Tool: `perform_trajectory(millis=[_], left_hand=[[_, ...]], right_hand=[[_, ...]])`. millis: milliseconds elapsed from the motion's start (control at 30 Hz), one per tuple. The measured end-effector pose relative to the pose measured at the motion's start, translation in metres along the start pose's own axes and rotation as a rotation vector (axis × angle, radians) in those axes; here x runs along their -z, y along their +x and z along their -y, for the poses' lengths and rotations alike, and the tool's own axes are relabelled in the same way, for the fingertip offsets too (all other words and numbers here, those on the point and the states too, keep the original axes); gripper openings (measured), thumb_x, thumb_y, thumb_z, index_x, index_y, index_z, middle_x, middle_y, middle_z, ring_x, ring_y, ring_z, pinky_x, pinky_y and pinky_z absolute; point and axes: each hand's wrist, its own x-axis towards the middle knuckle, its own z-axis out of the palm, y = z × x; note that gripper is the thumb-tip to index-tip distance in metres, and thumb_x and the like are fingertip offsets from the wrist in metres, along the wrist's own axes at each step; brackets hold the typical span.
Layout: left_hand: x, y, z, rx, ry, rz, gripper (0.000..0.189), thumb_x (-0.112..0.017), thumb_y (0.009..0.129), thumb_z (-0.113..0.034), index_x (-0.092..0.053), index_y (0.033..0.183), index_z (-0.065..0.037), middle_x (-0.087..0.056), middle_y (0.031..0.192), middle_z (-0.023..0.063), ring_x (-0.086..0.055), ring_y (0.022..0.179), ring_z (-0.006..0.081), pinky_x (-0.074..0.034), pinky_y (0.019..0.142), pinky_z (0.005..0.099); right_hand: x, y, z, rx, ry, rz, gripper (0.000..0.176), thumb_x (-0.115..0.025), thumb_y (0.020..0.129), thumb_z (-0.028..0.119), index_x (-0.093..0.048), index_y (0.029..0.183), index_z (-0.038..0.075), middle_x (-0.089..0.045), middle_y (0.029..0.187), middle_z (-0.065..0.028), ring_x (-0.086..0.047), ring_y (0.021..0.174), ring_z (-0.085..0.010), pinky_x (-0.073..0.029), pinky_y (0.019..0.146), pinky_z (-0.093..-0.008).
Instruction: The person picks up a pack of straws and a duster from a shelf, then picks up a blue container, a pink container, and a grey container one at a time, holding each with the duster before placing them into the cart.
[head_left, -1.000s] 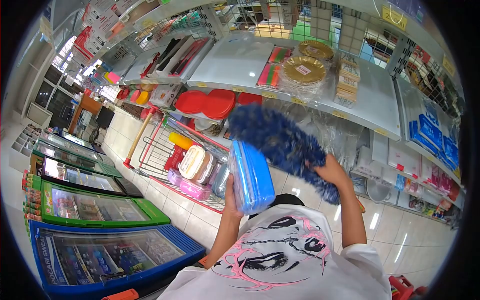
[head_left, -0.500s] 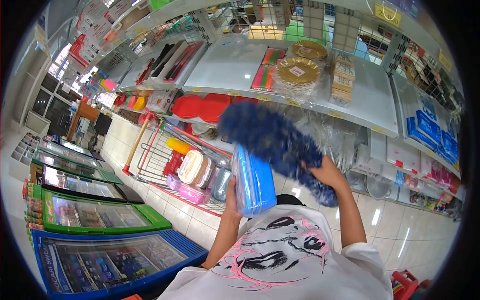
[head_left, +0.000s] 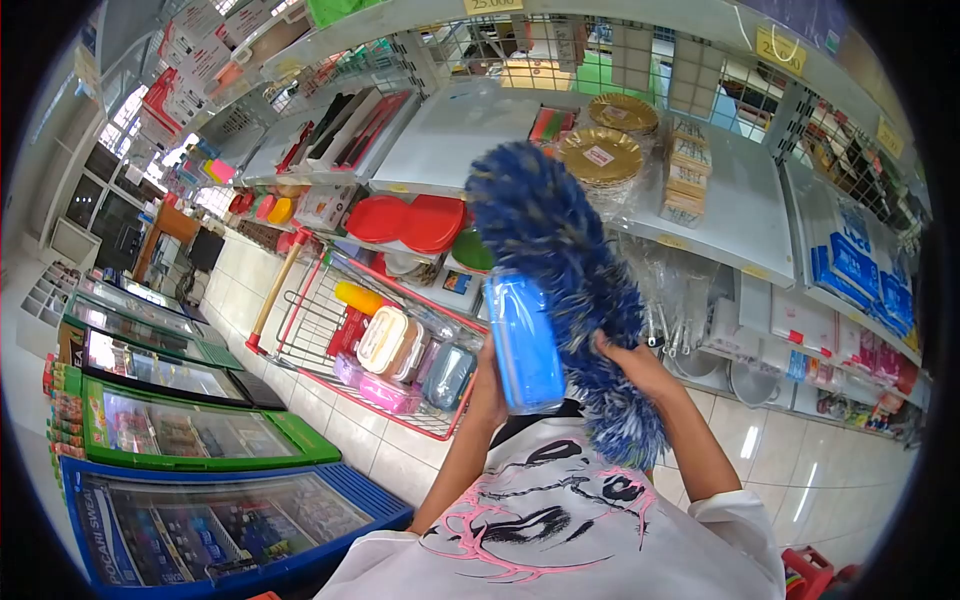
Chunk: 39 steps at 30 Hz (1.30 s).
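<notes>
My left hand (head_left: 489, 385) grips a blue plastic container (head_left: 527, 345), wrapped in clear film, by its left side in front of my chest. In my right hand (head_left: 638, 366) is a fluffy blue duster (head_left: 560, 235) flecked with grey, its fibres gripped near the lower end. The duster leans up and to the left, right beside the container and overlapping the shelf behind. Part of my right fingers sinks into the fibres. To the left, a shopping cart (head_left: 300, 352) holds a cream lidded box (head_left: 385, 338), a dark grey container (head_left: 449, 377) and pink packages (head_left: 388, 393).
Ahead, a shelf (head_left: 450, 130) carries gold plates (head_left: 600, 157) and stacked small boxes (head_left: 686, 175). Red heart-shaped containers (head_left: 432, 222) lie on the shelf below. Glass-topped freezers (head_left: 220, 520) line the left side. Blue packs (head_left: 850, 260) stand at the right.
The duster has swung more upright and come closer to me, its lower end now against my shirt. The blue container has shifted slightly right and turned its broad face toward me.
</notes>
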Motion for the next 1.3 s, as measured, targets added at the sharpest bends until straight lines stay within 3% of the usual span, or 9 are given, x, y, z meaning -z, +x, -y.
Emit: perform_trajectory(millis=[233,300,367,433,700,900,1100,1233,1300], left_hand=[[0.050,-0.007,0.017,0.079,-0.578,0.181,0.085,-0.046,0.077,-0.076,-0.045,0.134,-0.013,-0.052,0.129,0.0111,-0.051,0.116,0.0295,-0.042,0.098,0.0496],[0.056,-0.003,0.021,0.071,-0.914,0.270,0.082,-0.051,0.075,-0.072,-0.048,0.132,-0.014,-0.052,0.130,0.0109,-0.049,0.118,0.0313,-0.039,0.101,0.0522],[0.078,0.003,0.035,0.066,-0.837,0.274,0.081,-0.054,0.073,-0.069,-0.049,0.131,-0.013,-0.051,0.132,0.0103,-0.047,0.121,0.0318,-0.035,0.104,0.0524],[0.080,0.001,0.035,0.050,-0.846,0.291,0.079,-0.053,0.074,-0.068,-0.049,0.131,-0.013,-0.051,0.131,0.0105,-0.048,0.120,0.0314,-0.035,0.104,0.0519],[0.081,-0.002,0.034,0.016,-0.849,0.375,0.072,-0.052,0.080,-0.062,-0.048,0.131,-0.011,-0.051,0.131,0.0112,-0.050,0.117,0.0299,-0.036,0.103,0.0498],[0.077,-0.008,0.035,-0.036,-0.858,0.447,0.067,-0.050,0.084,-0.057,-0.047,0.130,-0.009,-0.051,0.130,0.0118,-0.052,0.115,0.0288,-0.037,0.103,0.0482],[0.063,-0.003,0.026,-0.026,-0.847,0.300,0.069,-0.049,0.083,-0.060,-0.047,0.132,-0.011,-0.050,0.132,0.0107,-0.047,0.120,0.0297,-0.034,0.104,0.0501],[0.055,-0.006,0.019,-0.033,-0.859,0.156,0.071,-0.048,0.082,-0.061,-0.046,0.133,-0.012,-0.049,0.134,0.0099,-0.044,0.124,0.0305,-0.032,0.104,0.0516],[0.053,-0.012,0.016,-0.045,-0.876,0.064,0.072,-0.047,0.081,-0.062,-0.046,0.133,-0.012,-0.048,0.135,0.0095,-0.042,0.125,0.0308,-0.031,0.105,0.0524]], right_hand=[[0.001,0.001,-0.024,0.193,-0.138,0.088,0.052,-0.067,0.085,0.033,-0.052,0.120,-0.002,-0.062,0.110,-0.0092,-0.057,0.100,-0.0182,-0.043,0.090,-0.0304],[0.012,-0.011,-0.031,0.317,-0.644,0.007,0.059,-0.072,0.078,0.035,-0.051,0.117,-0.004,-0.062,0.109,-0.0150,-0.060,0.101,-0.0234,-0.045,0.089,-0.0316],[0.023,-0.013,-0.049,0.342,-0.682,-0.062,0.053,-0.074,0.069,0.033,-0.058,0.104,-0.004,-0.064,0.097,-0.0217,-0.063,0.093,-0.0327,-0.049,0.082,-0.0368],[0.017,-0.024,-0.028,0.225,-1.172,0.333,0.041,-0.072,0.066,0.030,-0.063,0.089,-0.003,-0.064,0.083,-0.0235,-0.062,0.082,-0.0389,-0.049,0.074,-0.0426],[0.058,0.028,-0.044,0.119,-0.665,-0.222,0.051,-0.075,0.071,0.039,-0.063,0.098,-0.003,-0.064,0.089,-0.0250,-0.064,0.090,-0.0340,-0.048,0.079,-0.0386],[0.032,-0.006,-0.038,0.238,-0.659,-0.228,0.049,-0.076,0.070,0.034,-0.063,0.102,-0.001,-0.063,0.101,-0.0239,-0.063,0.095,-0.0309,-0.047,0.082,-0.0366],[0.003,-0.016,-0.028,0.227,-1.018,0.323,0.046,-0.074,0.064,0.030,-0.065,0.095,-0.002,-0.060,0.098,-0.0254,-0.057,0.095,-0.0393,-0.046,0.082,-0.0428],[0.010,0.011,-0.043,0.106,-1.049,0.302,0.042,-0.073,0.066,0.028,-0.065,0.094,-0.002,-0.060,0.100,-0.0263,-0.057,0.098,-0.0386,-0.045,0.084,-0.0425],[0.025,0.029,-0.077,0.414,-0.891,-0.067,0.045,-0.077,0.065,0.028,-0.065,0.093,-0.005,-0.064,0.088,-0.0207,-0.061,0.089,-0.0348,-0.047,0.080,-0.0393]])
